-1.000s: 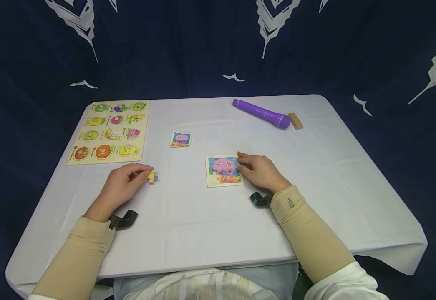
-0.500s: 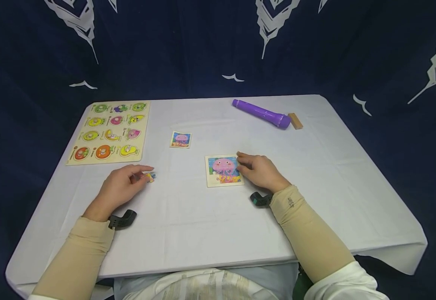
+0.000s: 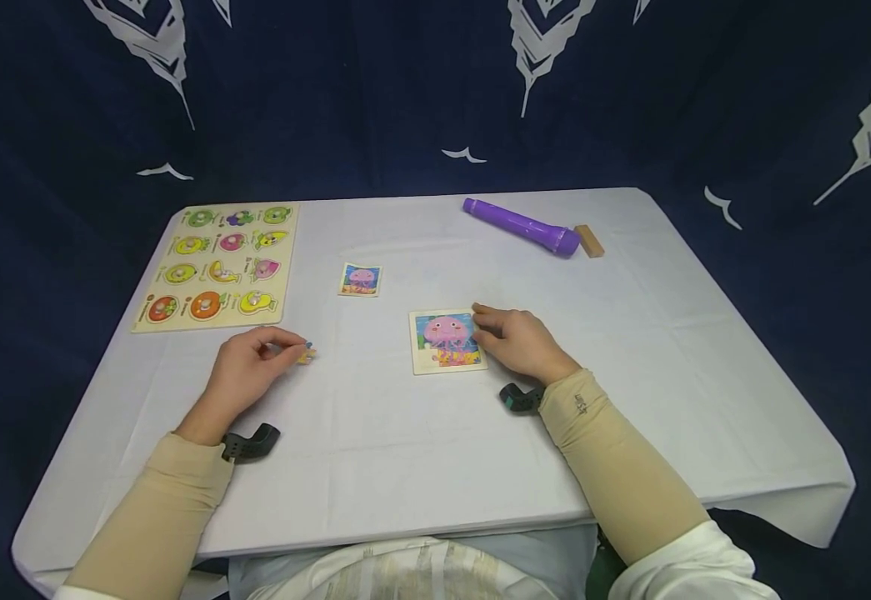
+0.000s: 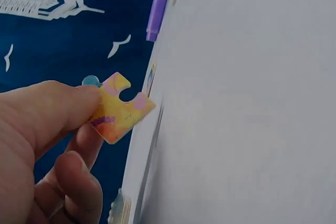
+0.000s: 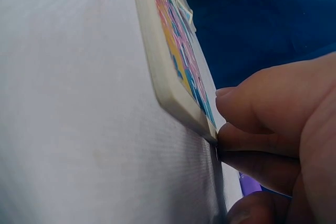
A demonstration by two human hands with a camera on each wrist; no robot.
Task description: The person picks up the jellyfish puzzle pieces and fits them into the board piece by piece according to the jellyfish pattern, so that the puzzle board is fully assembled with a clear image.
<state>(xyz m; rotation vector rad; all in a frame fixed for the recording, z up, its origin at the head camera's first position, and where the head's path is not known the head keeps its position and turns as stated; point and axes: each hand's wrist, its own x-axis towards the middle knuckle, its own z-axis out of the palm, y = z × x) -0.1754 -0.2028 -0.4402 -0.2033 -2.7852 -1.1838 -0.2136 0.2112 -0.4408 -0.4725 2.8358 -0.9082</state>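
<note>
My left hand pinches a small jigsaw piece between thumb and fingers, above the table left of the puzzle. The piece is yellow, orange and pink with a blue tab. My right hand holds the right edge of a square jigsaw puzzle board, thumb at its top face and fingers at its side. A pink jellyfish fills the puzzle picture, and a bare cream patch shows at the lower left of it. In the right wrist view, the board's pale edge lies on the white cloth.
Behind the puzzle lies a small jellyfish picture card. A fruit puzzle board occupies the table's far left. Toward the back right are a purple flashlight-shaped tube and a brown block. A dark curtain hangs behind the table.
The jigsaw piece has turned in my left fingers, and the left hand has shifted slightly. My right hand has stayed at the puzzle board's edge.
</note>
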